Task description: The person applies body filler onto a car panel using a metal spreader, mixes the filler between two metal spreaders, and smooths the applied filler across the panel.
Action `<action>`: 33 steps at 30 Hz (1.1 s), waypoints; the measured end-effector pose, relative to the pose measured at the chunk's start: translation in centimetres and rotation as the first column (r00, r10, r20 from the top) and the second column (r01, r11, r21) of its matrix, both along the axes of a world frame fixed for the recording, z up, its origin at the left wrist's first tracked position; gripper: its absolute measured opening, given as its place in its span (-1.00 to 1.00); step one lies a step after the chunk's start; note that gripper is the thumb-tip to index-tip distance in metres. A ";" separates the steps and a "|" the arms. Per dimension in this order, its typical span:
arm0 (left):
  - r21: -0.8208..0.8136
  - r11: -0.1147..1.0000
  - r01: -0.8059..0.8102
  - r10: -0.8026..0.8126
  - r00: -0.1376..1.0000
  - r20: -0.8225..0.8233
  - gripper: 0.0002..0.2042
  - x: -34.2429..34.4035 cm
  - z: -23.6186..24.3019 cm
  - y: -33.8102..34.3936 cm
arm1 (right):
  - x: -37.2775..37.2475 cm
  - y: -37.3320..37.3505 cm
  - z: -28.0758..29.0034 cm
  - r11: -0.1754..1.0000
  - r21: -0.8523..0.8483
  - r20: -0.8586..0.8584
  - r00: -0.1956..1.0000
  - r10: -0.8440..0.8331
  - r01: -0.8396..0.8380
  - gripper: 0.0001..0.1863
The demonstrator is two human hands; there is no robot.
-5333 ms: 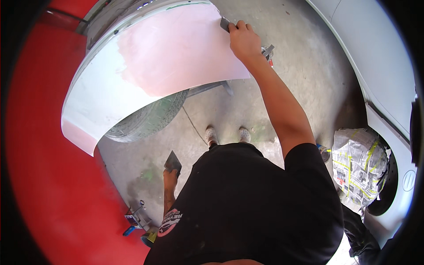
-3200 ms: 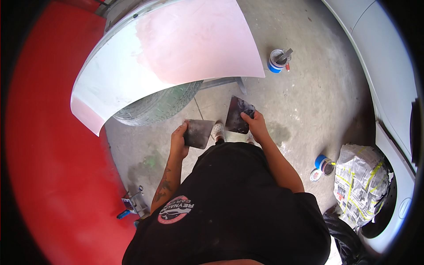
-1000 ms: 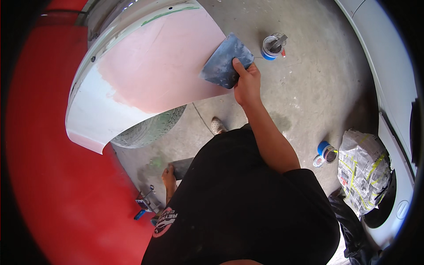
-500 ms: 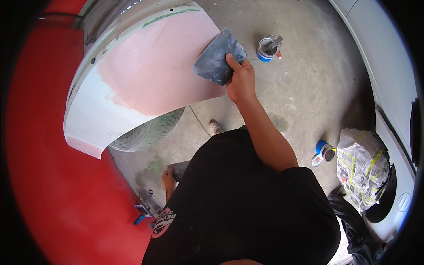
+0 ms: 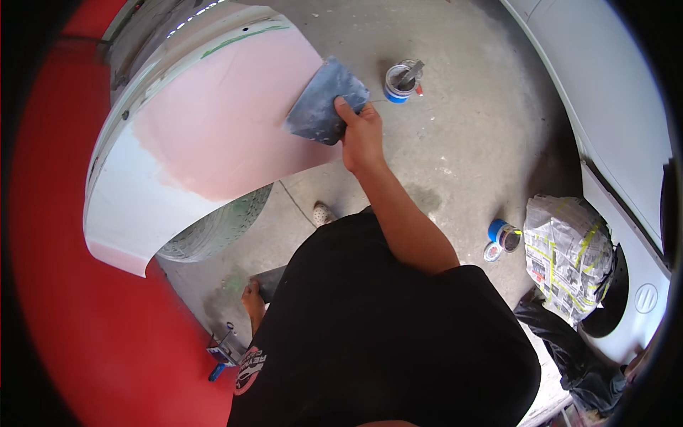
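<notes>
My right hand (image 5: 363, 139) grips a dark grey filler spreader (image 5: 326, 103), smeared with pale residue, the thumb on its upper face. The spreader overlaps the right edge of a car fender (image 5: 220, 107); whether it touches the panel I cannot tell. A broad pink filler patch covers most of the fender, with white around it and a green streak near its top. Low on the left, my left hand (image 5: 252, 297) holds a dark flat plate (image 5: 271, 282), partly hidden behind my black shirt.
A tin (image 5: 402, 82) with a scraper in it stands on the concrete floor beyond my right hand. At right are a second blue tin (image 5: 506, 235), a newspaper-wrapped bundle (image 5: 568, 252) and a white panel (image 5: 605, 107). Under the fender sits a tyre (image 5: 220, 228); red bodywork (image 5: 64, 235) lies left.
The whole view has shifted, so the fender and tins appear farther left and slightly lower. Both hands keep their holds, and the spreader stays at nearly the same spot by the fender's edge.
</notes>
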State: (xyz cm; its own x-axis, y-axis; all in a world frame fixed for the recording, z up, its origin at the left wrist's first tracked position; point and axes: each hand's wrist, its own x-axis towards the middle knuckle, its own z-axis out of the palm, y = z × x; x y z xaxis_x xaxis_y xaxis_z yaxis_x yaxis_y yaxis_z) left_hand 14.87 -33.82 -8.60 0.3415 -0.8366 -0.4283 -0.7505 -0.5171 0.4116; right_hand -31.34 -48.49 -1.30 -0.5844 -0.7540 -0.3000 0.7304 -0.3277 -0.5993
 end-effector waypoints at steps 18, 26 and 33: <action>0.033 0.998 0.062 -0.064 0.996 0.068 -0.53 2.0 -1.9 1.3 | -1.2 -3.7 4.8 0.997 -0.061 0.039 0.998 0.051 -0.049 -0.78; 0.063 0.997 0.041 -0.044 0.998 0.047 -0.54 0.6 -0.5 0.8 | -0.8 -2.8 3.1 0.999 -0.002 -0.120 0.992 -0.034 0.033 -0.77; -0.036 0.990 0.138 -0.136 0.989 0.061 -0.57 2.7 -2.1 2.0 | -0.5 -3.7 4.8 0.999 0.030 -0.161 0.986 -0.039 0.045 -0.77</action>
